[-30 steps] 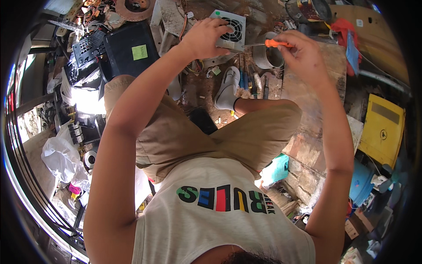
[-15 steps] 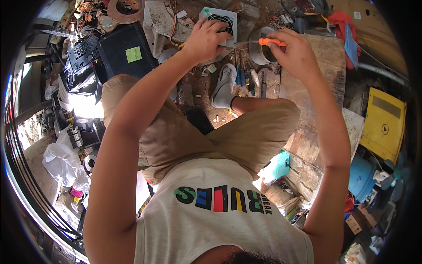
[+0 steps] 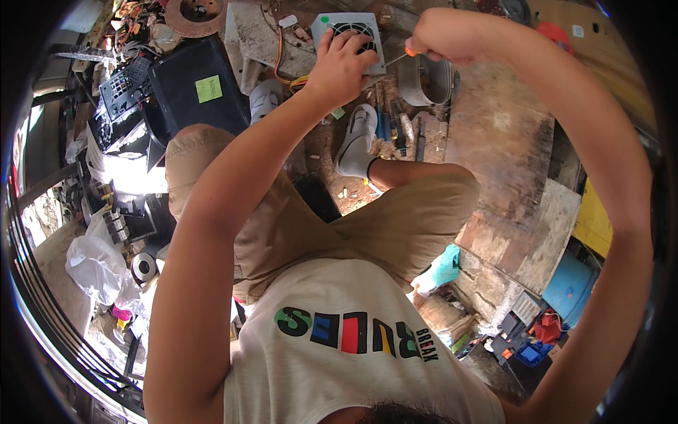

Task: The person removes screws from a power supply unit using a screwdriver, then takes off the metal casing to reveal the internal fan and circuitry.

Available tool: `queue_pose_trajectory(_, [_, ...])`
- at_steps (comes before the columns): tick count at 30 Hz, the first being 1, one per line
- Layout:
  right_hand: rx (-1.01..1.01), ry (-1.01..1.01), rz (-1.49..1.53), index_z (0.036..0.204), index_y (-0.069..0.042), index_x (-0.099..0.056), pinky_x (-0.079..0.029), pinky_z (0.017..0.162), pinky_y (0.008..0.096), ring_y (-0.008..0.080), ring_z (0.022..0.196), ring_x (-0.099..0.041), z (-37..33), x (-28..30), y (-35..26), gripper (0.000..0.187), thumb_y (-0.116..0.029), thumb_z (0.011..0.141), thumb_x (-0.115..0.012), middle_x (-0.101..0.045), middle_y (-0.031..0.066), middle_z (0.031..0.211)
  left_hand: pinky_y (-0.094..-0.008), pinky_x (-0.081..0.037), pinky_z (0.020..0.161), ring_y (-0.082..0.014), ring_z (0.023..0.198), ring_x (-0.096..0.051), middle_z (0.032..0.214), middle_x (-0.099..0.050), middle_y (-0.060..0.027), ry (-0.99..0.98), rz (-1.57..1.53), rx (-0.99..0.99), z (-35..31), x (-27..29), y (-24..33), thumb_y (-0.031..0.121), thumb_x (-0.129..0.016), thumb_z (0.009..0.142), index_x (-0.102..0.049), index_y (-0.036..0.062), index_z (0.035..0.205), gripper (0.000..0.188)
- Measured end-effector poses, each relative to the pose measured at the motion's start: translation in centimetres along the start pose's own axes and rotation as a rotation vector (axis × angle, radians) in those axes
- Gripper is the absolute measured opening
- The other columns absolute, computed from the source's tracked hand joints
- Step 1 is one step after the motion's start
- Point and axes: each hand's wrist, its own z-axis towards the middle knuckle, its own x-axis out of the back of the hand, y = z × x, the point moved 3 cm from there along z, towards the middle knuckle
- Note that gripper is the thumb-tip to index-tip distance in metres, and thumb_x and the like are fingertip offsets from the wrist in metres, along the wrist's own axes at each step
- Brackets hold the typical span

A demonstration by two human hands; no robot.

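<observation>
A light grey computer power supply (image 3: 375, 25) with a round black fan grille and a green dot stands at the top middle. My left hand (image 3: 340, 71) is laid over it, fingers curved across the grille and gripping the case. Off to its right, my right hand (image 3: 452, 37) is closed around an orange-handled screwdriver (image 3: 410, 51). The screwdriver's thin shaft slants down and left to the near right corner of the power supply. My hand covers most of the handle, and whether the tip sits in a screw is too small to make out.
An oval metal band (image 3: 432, 86) lies below my right hand. Several hand tools (image 3: 393, 131) lie beside my foot. Coloured wires (image 3: 281, 60) run left of the power supply. A black flat device (image 3: 189, 92) with a green note lies left; a wooden board (image 3: 498, 131) lies right.
My right hand has moved up and turned over, elbow swung outward, tilting the screwdriver from level to slanted. My left hand stays on the power supply, which has shifted slightly.
</observation>
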Motion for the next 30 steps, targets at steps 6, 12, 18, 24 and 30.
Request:
queue_pose_trajectory(6, [0.712,0.317,-1.103,0.119,-0.005,-0.063,-0.053,0.081,0.0423,0.0325,0.096,-0.066,-2.9,-2.6,0.4,0.037,-0.007,0.082,-0.07,-0.066,0.015,0.101,-0.0563,-0.024,0.114,-0.0294,0.133,-0.042,0.136,-0.052,-0.0034,-0.074,-0.019,0.008,1.0,0.2,0.4,0.022,-0.08,0.072,-0.064,0.0212,0.113,0.044])
queue_pose_trajectory(12, [0.233,0.123,-0.345,0.104,0.0,-0.065,-0.051,0.055,0.0404,0.0247,0.062,-0.064,0.3,-2.4,1.6,0.02,-0.013,0.09,-0.059,-0.064,0.0143,0.083,-0.0581,-0.022,0.114,-0.0306,0.133,-0.041,0.138,-0.049,-0.0107,0.027,0.075,0.085,2.8,-0.4,0.6,0.035,-0.082,0.072,-0.061,0.0188,0.123,0.057])
queue_pose_trajectory(18, [0.558,0.453,-1.038,0.082,-0.008,-0.067,-0.045,0.065,0.0368,0.0187,0.068,-0.06,0.3,-3.4,0.4,0.011,-0.012,0.086,-0.058,-0.063,0.0052,0.076,-0.0632,-0.02,0.112,-0.0307,0.136,-0.039,0.141,-0.048,-0.011,-0.009,0.089,0.129,3.5,-1.1,1.9,0.037,-0.082,0.073,-0.062,0.0156,0.124,0.059])
queue_pose_trajectory(24, [0.718,0.754,-1.282,0.094,-0.013,-0.067,-0.039,0.085,0.0324,0.0172,0.091,-0.06,-1.0,-5.8,-2.1,0.015,-0.016,0.08,-0.065,-0.062,0.0013,0.087,-0.0584,-0.027,0.112,-0.0296,0.116,-0.057,0.115,-0.064,-0.0116,0.023,-0.248,0.018,3.1,-1.3,1.5,0.027,-0.071,0.08,-0.064,0.0077,0.119,0.044])
queue_pose_trajectory(30, [0.708,0.604,-0.562,0.111,-0.009,-0.059,-0.047,0.082,0.045,0.0339,0.097,-0.062,-2.9,-3.4,-0.5,0.028,-0.018,0.085,-0.065,-0.06,0.0103,0.106,-0.0527,-0.032,0.111,-0.0251,0.099,-0.066,0.093,-0.071,-0.0056,-0.03,-0.414,-0.002,3.0,-0.7,1.0,0.034,-0.074,0.083,-0.074,0.015,0.1,0.026])
